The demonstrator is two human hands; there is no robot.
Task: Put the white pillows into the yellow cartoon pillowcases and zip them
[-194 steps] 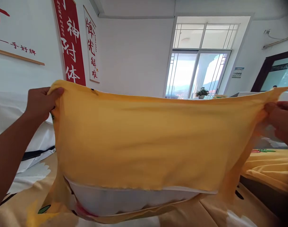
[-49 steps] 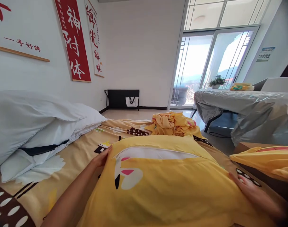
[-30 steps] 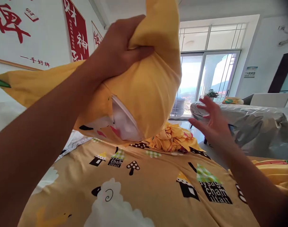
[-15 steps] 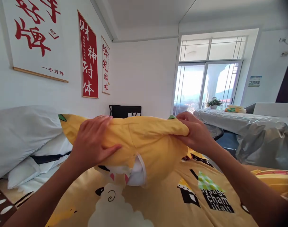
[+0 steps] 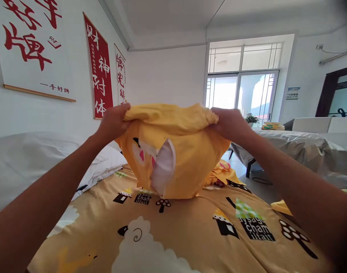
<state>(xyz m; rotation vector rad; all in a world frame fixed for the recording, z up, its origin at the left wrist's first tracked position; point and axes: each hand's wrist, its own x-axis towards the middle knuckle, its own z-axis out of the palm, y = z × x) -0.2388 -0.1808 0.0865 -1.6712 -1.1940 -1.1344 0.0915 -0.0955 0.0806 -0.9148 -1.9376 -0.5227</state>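
Note:
I hold a pillow in a yellow pillowcase [image 5: 187, 163] up over the bed, its lower end just above the sheet. My left hand [image 5: 112, 123] grips the case's top left edge and my right hand [image 5: 229, 123] grips the top right edge. The fabric is bunched between the two hands. A slit in the case's front shows the white pillow [image 5: 163, 167] inside. A cartoon face print sits left of the slit.
A yellow printed bed sheet [image 5: 190, 231] spreads below. White pillows [image 5: 33, 163] are stacked at the left. A crumpled yellow cloth [image 5: 223, 174] lies at the bed's far end. A table under grey plastic [image 5: 304, 144] stands at the right, glass doors behind.
Half a second ago the pillow lay crosswise under my hands; now it hangs lower end down and higher up. Both hands have shifted to its top edge.

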